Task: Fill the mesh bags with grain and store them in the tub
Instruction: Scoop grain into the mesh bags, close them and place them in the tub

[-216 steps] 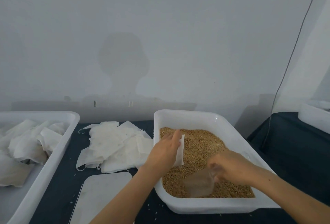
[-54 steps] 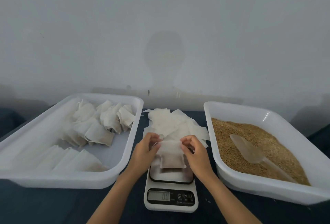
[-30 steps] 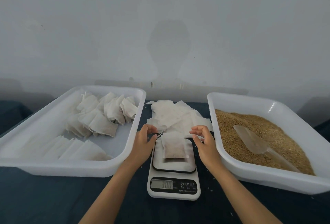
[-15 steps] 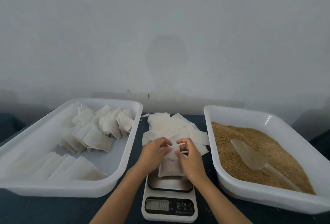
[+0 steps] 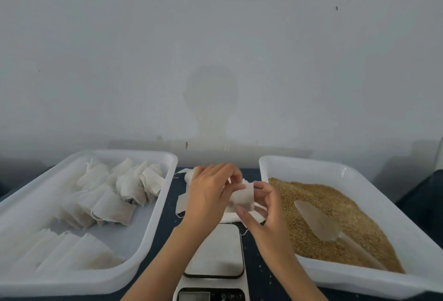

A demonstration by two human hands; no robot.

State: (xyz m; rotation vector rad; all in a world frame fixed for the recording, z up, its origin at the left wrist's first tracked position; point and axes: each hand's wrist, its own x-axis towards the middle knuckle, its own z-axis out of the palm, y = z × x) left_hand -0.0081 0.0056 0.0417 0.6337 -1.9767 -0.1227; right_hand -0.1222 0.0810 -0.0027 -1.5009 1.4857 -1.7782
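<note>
**While both hands are holding one mesh bag above the scale, two tubs are flanking it**

While the head view is looking down at a dark table [image 5: 254, 267], the left hand [image 5: 207, 198] and the right hand [image 5: 262, 212] are meeting above the middle of it. Both are gripping the same small white mesh bag [image 5: 243, 196], which is being held in the air, above the far edge of the scale [image 5: 217, 251] and in front of a loose pile of empty bags [image 5: 183, 202] lying on the table. The left fingers are curling over the bag's left part, covering most of it. The right fingers [image 5: 261, 191] are pinching its right edge, with the thumb underneath and the index finger on top.

The scale's flat white plate is lying bare, and its display is sitting at the bottom edge of the view, too blurred to read.

To the left, a white tub [image 5: 153, 226] is holding filled bags [image 5: 134, 185], some heaped at the far end and others lying in a row at the near end. To the right, a second white tub [image 5: 359, 279] is holding brown grain [image 5: 318, 195], and a translucent scoop [image 5: 317, 221] is resting on the grain, its handle pointing toward the near right corner.

A plain pale wall [image 5: 215, 48] is filling the upper half of the view.
</note>
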